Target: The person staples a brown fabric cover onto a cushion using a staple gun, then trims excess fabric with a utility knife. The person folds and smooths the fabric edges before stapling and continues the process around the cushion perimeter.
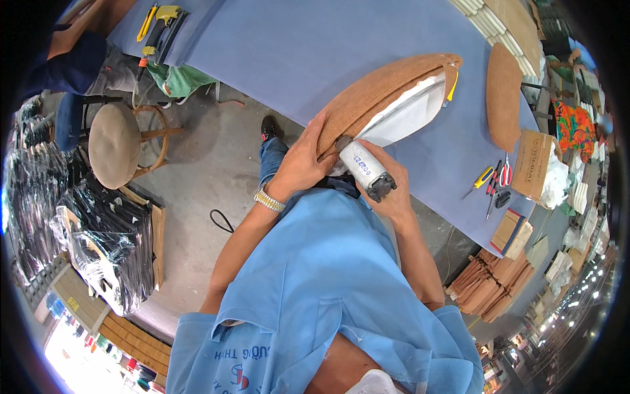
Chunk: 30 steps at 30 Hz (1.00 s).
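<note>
A curved brown upholstered panel stands tilted at the near edge of the blue table, its white lining facing my right side. My left hand is closed round its near lower end, fingers pressing the brown fabric. My right hand grips a silver, cylinder-bodied staple gun with a black end cap. The tool's nose sits against the panel's lower edge, beside my left fingers; the exact contact point is hidden. Part of a yellow-handled tool shows behind the panel's far end.
On the blue table lie a second brown panel, a yellow screwdriver, red-handled scissors and a cardboard box. A yellow-black glue gun lies far left, near another person's arm. A round stool stands left.
</note>
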Motion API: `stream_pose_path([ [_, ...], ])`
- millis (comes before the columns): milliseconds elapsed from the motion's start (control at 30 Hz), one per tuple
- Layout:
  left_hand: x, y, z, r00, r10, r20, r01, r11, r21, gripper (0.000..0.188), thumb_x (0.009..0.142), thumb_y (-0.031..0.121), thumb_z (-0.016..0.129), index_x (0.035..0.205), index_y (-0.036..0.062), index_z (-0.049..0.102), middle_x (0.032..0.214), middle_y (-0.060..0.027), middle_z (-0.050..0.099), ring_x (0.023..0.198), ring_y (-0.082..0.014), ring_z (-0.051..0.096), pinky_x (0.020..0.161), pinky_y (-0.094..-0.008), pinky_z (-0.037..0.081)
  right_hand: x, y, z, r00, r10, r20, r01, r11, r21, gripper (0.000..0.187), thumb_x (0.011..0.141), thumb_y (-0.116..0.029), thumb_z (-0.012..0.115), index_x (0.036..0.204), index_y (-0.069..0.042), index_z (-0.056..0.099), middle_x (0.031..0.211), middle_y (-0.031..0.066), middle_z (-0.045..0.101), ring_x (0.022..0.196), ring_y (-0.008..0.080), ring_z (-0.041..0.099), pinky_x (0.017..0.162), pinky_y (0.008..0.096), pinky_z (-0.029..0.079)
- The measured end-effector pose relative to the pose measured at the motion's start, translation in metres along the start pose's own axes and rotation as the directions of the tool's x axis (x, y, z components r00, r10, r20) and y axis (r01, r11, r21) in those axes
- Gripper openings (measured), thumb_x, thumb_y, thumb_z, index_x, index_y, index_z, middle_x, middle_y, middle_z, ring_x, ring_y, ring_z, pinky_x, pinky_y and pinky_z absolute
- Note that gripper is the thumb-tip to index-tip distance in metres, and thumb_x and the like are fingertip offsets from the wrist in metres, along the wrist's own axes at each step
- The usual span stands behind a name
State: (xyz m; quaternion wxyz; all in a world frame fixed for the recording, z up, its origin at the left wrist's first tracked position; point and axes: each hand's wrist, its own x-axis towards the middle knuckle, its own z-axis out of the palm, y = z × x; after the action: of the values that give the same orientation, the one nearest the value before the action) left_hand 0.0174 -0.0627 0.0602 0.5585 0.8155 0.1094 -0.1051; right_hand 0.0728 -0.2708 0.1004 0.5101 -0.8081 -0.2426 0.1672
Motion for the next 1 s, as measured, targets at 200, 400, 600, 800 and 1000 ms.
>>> stream_pose_path([
  [200, -0.003, 0.001, 0.007, 0.998, 0.037, -0.048, -0.027, 0.979, 0.204, 0.087, 0.091, 0.012, 0.072, 0.161, -0.0046, 0.023, 0.163, -0.0278, 0.036, 0.152, -0.041, 0.035, 0.124, -0.0443, 0.036, -0.007, 0.0, 0.001, 1.0, -0.008, 0.025, 0.009, 0.999, -0.032, 0.062, 0.077, -0.01, 0.078, 0.137, -0.003, 0.065, 0.129, 0.0214, 0.071, 0.115, 0.0352, 0.072, 0.097, 0.0393, 0.056],
  [400, -0.009, 0.0, 0.014, 0.993, 0.066, -0.099, -0.042, 0.972, 0.232, 0.089, 0.088, 0.005, 0.072, 0.161, -0.0057, 0.023, 0.161, -0.0293, 0.038, 0.151, -0.0427, 0.036, 0.123, -0.0447, 0.038, -0.01, -0.004, 0.005, 0.999, 0.016, 0.032, -0.016, 1.0, 0.002, 0.062, 0.076, -0.01, 0.078, 0.136, -0.003, 0.065, 0.126, 0.0207, 0.072, 0.114, 0.0353, 0.073, 0.097, 0.0391, 0.056],
  [600, -0.009, -0.002, 0.017, 0.994, 0.038, -0.106, -0.006, 0.957, 0.291, 0.091, 0.086, 0.004, 0.072, 0.161, -0.0048, 0.023, 0.16, -0.0308, 0.038, 0.148, -0.0443, 0.04, 0.121, -0.045, 0.041, -0.006, -0.015, 0.007, 0.978, 0.195, 0.08, -0.195, 0.981, 0.0, 0.063, 0.075, -0.01, 0.078, 0.136, -0.004, 0.065, 0.126, 0.0211, 0.072, 0.113, 0.0363, 0.073, 0.096, 0.04, 0.057],
  [800, -0.01, -0.007, 0.018, 0.986, -0.062, -0.153, 0.092, 0.977, 0.193, 0.093, 0.083, 0.003, 0.074, 0.16, -0.0043, 0.023, 0.158, -0.0334, 0.04, 0.144, -0.0468, 0.045, 0.115, -0.0467, 0.046, -0.015, -0.003, 0.012, 1.0, 0.02, 0.006, -0.02, 0.999, -0.043, 0.062, 0.076, -0.009, 0.078, 0.136, -0.004, 0.065, 0.125, 0.0203, 0.073, 0.112, 0.0354, 0.073, 0.096, 0.0401, 0.057],
  [1000, -0.013, -0.011, 0.021, 0.98, 0.064, -0.188, -0.012, 0.964, 0.265, 0.093, 0.081, 0.001, 0.076, 0.159, -0.0068, 0.025, 0.152, -0.035, 0.047, 0.136, -0.0478, 0.053, 0.11, -0.0477, 0.049, -0.021, -0.004, 0.013, 0.999, -0.037, 0.032, 0.037, 0.999, 0.006, 0.061, 0.077, -0.009, 0.077, 0.137, -0.002, 0.065, 0.125, 0.0195, 0.073, 0.113, 0.0342, 0.073, 0.097, 0.0388, 0.056],
])
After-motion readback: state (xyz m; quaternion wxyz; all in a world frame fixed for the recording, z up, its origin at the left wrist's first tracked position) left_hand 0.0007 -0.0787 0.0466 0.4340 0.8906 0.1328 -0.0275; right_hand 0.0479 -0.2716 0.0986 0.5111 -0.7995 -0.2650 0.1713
